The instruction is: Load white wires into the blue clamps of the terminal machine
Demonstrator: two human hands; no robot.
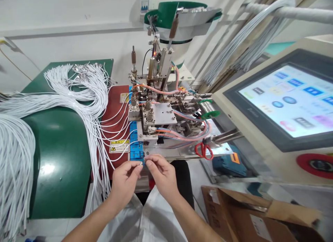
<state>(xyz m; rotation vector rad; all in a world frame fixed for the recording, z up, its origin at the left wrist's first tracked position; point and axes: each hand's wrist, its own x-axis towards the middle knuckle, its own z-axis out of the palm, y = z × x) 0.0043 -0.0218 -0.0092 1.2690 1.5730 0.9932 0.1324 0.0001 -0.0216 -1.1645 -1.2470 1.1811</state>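
My left hand (125, 182) is closed in a pinch, and the pale end of a thin white wire (141, 163) shows at its fingertips. Close beside it, my right hand (163, 174) also pinches, thumb against fingers; what it grips is too small to make out. Both hands meet at the near end of a row of blue clamps (135, 148) along the machine's left edge. Several white wires (118, 126) run from these clamps to a thick bundle (90, 127) on the left.
The metal machine (161, 113) stands ahead, with a green bowl feeder (169, 18) behind. Bundled white cables lie over a green table (59, 158). At right are a touchscreen (288, 96), a red emergency button (318, 165), red-handled scissors (203, 151) and a cardboard box (234, 214).
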